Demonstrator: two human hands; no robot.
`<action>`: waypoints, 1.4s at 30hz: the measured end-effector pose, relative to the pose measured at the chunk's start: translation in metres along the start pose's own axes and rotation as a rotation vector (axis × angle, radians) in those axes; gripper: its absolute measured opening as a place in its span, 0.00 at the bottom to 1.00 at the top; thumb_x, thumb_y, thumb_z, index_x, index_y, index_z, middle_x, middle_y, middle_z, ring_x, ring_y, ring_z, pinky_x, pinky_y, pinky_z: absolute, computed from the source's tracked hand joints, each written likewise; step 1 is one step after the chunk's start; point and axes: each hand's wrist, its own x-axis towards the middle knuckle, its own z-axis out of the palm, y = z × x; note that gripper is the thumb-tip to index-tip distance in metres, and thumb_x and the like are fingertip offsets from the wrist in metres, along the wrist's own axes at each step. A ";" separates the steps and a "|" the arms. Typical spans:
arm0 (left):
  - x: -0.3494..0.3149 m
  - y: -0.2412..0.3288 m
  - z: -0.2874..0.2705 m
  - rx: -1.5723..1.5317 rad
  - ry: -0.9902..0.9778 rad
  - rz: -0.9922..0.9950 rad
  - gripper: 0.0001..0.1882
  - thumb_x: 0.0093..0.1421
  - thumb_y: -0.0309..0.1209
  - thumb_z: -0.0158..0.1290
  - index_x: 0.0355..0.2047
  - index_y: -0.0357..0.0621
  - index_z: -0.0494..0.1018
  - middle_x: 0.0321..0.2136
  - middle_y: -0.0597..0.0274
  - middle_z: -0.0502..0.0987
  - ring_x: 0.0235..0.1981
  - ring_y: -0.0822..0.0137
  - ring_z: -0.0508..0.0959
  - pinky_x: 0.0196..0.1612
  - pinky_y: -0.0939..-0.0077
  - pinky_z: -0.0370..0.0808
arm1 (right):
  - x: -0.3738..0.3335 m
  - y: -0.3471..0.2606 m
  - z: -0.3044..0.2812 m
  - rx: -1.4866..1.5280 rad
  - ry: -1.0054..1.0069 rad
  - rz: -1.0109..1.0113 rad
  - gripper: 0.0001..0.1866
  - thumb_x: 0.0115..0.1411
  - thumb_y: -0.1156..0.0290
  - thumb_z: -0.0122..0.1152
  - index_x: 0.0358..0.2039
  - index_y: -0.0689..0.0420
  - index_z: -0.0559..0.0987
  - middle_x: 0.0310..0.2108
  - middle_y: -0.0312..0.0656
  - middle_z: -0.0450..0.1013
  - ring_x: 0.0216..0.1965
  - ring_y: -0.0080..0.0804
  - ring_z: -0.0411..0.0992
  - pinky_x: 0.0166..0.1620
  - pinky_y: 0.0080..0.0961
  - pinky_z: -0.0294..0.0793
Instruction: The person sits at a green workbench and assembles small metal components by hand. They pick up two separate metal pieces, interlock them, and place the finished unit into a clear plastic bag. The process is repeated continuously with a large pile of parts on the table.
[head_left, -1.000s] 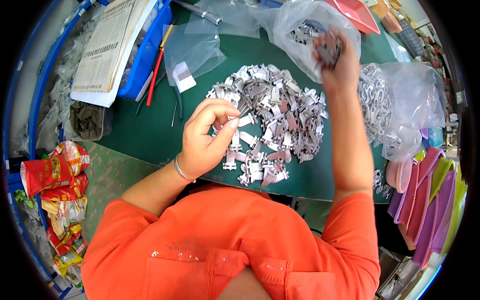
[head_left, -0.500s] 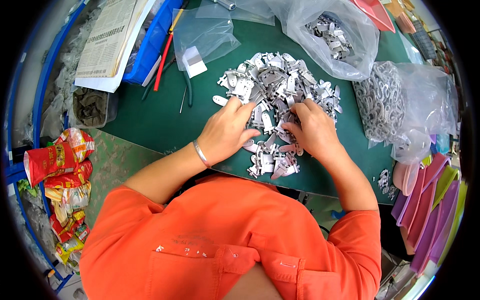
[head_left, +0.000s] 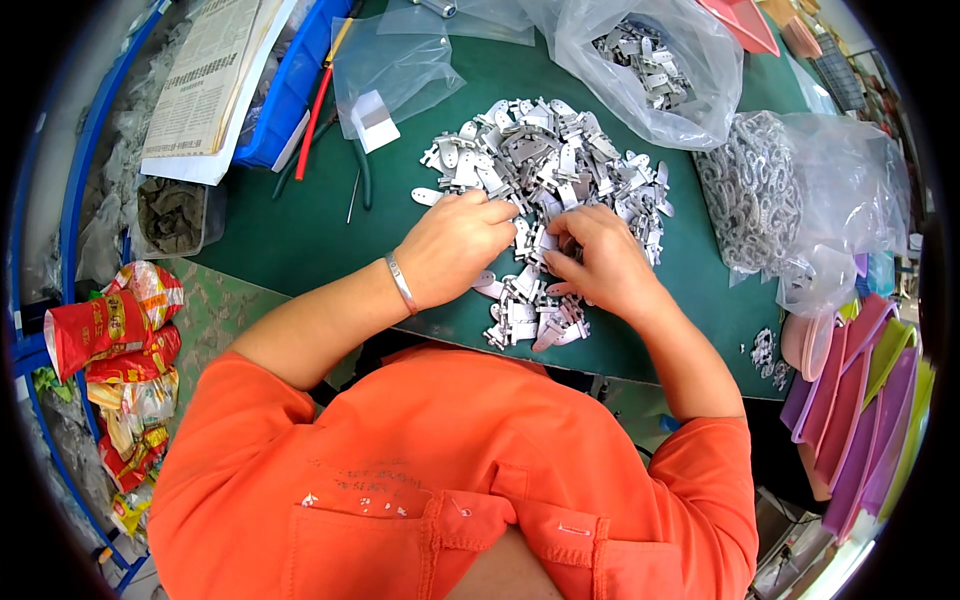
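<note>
**Small silver-grey metal pieces with flat, rounded tongues [head_left: 590, 155] are lying heaped!**

They're overlapping on the dark green tabletop [head_left: 300, 240], pointing every which way; one stray piece [head_left: 427, 196] is poking out left, a smaller cluster [head_left: 518, 320] is sitting nearer the table edge.
</note>
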 end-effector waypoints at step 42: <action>-0.027 -0.013 -0.036 -1.293 0.232 -0.762 0.10 0.55 0.23 0.56 0.38 0.40 0.73 0.26 0.72 0.66 0.21 0.81 0.62 0.23 0.85 0.61 | -0.009 0.015 -0.021 0.457 -0.076 0.233 0.13 0.51 0.78 0.64 0.38 0.57 0.77 0.25 0.32 0.70 0.26 0.23 0.69 0.27 0.23 0.68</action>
